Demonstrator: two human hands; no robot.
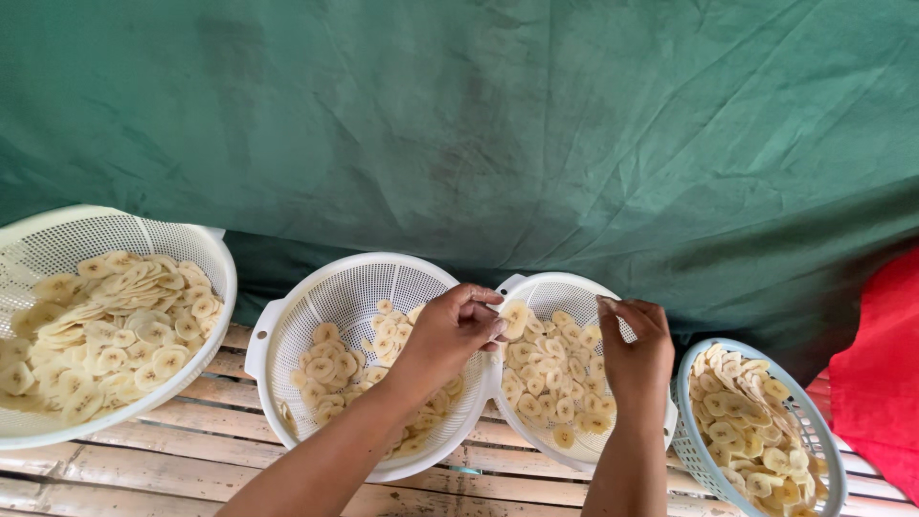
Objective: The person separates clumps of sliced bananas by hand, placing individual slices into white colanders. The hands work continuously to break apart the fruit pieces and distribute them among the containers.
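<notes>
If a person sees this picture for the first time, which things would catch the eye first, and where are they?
Four perforated baskets of pale banana slices sit in a row on a slatted bamboo bench, the largest basket at far left. At centre, the left hand holds up one slice beside the right hand. A dark green tarp fills the background.

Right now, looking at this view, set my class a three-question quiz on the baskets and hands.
1. How many baskets hold banana slices?
2. True or false: the left hand holds a slice between two white baskets.
3. Which is the pale blue basket: A far left, B far right?

Key: 1. Four. 2. True, between the second basket and third basket. 3. B, beside the right hand.
</notes>
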